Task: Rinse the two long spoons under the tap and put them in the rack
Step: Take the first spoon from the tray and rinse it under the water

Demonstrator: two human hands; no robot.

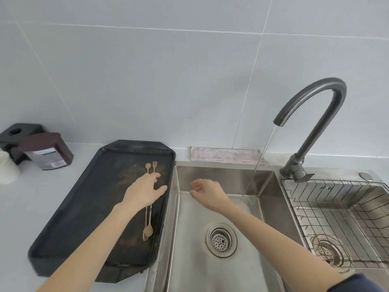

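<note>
White-tiled kitchen: left hand (pixel 145 189), fingers spread, settles over two long spoons (pixel 148 204) on a dark tray (pixel 88 207); right hand (pixel 207 191) hangs loose, empty. Pinching both handles together should lift them cleanly.

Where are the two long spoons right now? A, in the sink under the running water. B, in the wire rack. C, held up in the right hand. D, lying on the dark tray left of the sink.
D: the spoons lie side by side on the tray, with the left hand over their middles.
</note>
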